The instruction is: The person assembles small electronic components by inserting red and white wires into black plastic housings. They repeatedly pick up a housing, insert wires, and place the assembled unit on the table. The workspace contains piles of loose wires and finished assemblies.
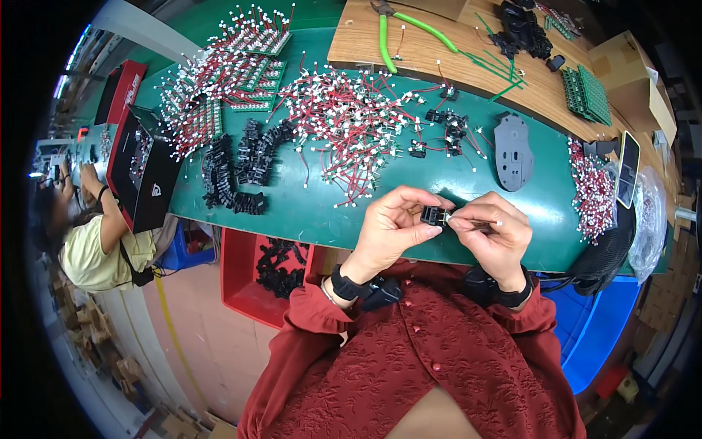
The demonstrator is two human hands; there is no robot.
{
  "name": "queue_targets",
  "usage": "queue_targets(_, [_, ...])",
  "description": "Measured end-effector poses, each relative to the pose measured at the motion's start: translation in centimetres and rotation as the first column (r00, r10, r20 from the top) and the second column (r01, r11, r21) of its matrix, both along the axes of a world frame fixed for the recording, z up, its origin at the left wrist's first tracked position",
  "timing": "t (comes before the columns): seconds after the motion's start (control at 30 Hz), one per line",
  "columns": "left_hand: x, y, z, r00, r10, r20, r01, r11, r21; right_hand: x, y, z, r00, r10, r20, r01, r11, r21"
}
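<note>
My left hand (pixel 395 228) is closed, its thumb and fingers pinching a small black plastic housing (pixel 431 216) just above the table's near edge. From the other side my right hand (pixel 496 235) meets it, thumb and forefinger pressed together at the housing's right end. A tiny pale part shows at those fingertips, too small to make out. Beyond my hands lies a loose heap of small circuit boards (pixel 351 132) with red wires and white connectors. To its left are rows of black plastic housings (pixel 252 157), and a few more black housings (pixel 455 132) lie to its right.
Green board panels with wired connectors (pixel 219 88) stand stacked at the far left. A grey mouse-shaped shell (pixel 513 152), green-handled pliers (pixel 386 36) and a phone (pixel 627 170) lie around. Below the table edge are a red bin (pixel 238 274) and a blue bin (pixel 596 329). Another person (pixel 102 245) sits at left.
</note>
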State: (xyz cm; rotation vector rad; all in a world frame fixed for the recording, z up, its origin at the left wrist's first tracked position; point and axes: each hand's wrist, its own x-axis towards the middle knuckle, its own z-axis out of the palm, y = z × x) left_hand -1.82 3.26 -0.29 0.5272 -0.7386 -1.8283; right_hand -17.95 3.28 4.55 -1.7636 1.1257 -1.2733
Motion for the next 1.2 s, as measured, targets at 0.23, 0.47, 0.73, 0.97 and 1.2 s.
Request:
queue_targets(0.23, [0.0, -0.1, 0.0, 1.0, -0.021, 0.008, 0.021, 0.999, -0.027, -0.5, -0.4, 0.4, 0.993, 0.035, -0.11, -0.045, 0.995, -0.086])
queue_targets(0.47, [-0.1, 0.3, 0.0, 0.998, -0.059, 0.01, 0.059, 0.996, -0.064, -0.8, -0.5, 1.7, 0.944, 0.09, -0.317, -0.134, 0.984, -0.121])
queue_targets(0.73, [0.0, 0.5, -0.4, 0.993, 0.071, 0.097, -0.059, 0.99, -0.126, -0.1, -0.5, 1.1, 0.955, 0.131, -0.266, -0.147, 0.988, -0.039])
queue_targets(0.97, [0.1, 0.5, 0.1, 0.989, 0.042, 0.144, -0.023, 0.991, -0.135, -0.3, 0.0, -1.2, 0.994, 0.046, 0.098, -0.066, 0.973, 0.221])
queue_targets(1.2, [-1.1, 0.4, 0.2, 0.972, 0.133, 0.193, -0.125, 0.991, -0.051, 0.6, 0.2, -1.4, 0.99, -0.125, -0.065, 0.115, 0.983, -0.145])
